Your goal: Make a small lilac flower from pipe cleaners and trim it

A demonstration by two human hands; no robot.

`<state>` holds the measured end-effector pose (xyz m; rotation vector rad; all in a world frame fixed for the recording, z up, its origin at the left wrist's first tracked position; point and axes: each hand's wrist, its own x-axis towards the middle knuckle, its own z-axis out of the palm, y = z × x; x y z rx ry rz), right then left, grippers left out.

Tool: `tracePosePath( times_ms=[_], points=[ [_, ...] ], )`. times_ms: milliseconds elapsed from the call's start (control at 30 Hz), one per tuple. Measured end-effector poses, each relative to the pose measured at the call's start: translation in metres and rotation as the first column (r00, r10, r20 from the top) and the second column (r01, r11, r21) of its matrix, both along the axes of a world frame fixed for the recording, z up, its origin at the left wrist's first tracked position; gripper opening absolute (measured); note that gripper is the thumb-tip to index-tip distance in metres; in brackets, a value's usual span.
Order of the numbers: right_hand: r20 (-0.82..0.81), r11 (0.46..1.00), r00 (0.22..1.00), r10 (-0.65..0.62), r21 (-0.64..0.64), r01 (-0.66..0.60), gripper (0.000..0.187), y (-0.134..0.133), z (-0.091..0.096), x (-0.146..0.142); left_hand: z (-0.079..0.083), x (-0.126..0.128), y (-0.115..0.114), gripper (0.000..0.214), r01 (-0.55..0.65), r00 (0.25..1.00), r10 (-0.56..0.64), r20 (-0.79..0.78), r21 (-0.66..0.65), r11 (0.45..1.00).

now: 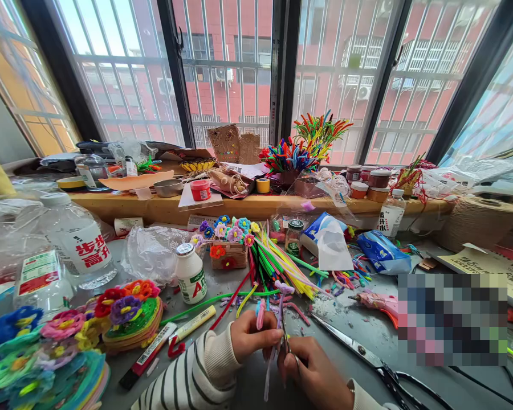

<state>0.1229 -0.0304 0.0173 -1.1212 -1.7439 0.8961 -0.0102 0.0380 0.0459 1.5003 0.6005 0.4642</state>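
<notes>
My left hand [253, 337] is closed, pinching a pale purple pipe cleaner [268, 373] that hangs below the fingers. A short pink-and-blue fuzzy piece [260, 314] sticks up from the same hand. Small scissors [284, 333] are in my closed right hand [305, 361], their blades pointing up beside the purple pipe cleaner. I cannot tell whether the blades touch it. Just beyond my hands lies a bundle of coloured pipe cleaners [288, 262]. Large black-handled scissors [359, 348] rest on the table to the right of my right hand.
Fuzzy flower pieces [60, 344] lie at left, near a white bottle [191, 273] and a glue stick [194, 322]. Flowers fill a small basket [228, 254]. A pink glue gun [378, 302] lies right, with a tissue packet [382, 251] behind. The wooden sill [154, 208] is cluttered.
</notes>
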Motion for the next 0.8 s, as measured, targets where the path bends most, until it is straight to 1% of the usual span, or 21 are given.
tracePosePath(
  times_ms=[233, 467, 633, 800],
  points=[
    [0.027, 0.997, 0.997, -0.072, 0.004, 0.072, 0.062, 0.0030, -0.0003, 0.0002, -0.0041, -0.0001, -0.0001, 0.033, 0.026, 1.000, -0.026, -0.009, 0.048, 0.998],
    [0.117, 0.985, 0.979, -0.167, 0.054, 0.162, 0.059, 0.0053, -0.0063, 0.0016, 0.0010, 0.0007, -0.0003, 0.034, 0.000, 1.000, 0.002, -0.024, 0.067, 0.998],
    [0.131, 0.984, 0.975, -0.178, 0.051, 0.172, 0.058, 0.0054, -0.0053, 0.0017, 0.0000, 0.0002, 0.0000, 0.034, -0.005, 1.000, 0.006, -0.013, 0.078, 0.997],
    [0.125, 0.981, 0.974, -0.190, 0.065, 0.183, 0.057, 0.0056, -0.0061, 0.0022, 0.0009, 0.0006, -0.0007, 0.033, -0.015, 1.000, 0.016, -0.002, 0.057, 0.998]
  ],
)
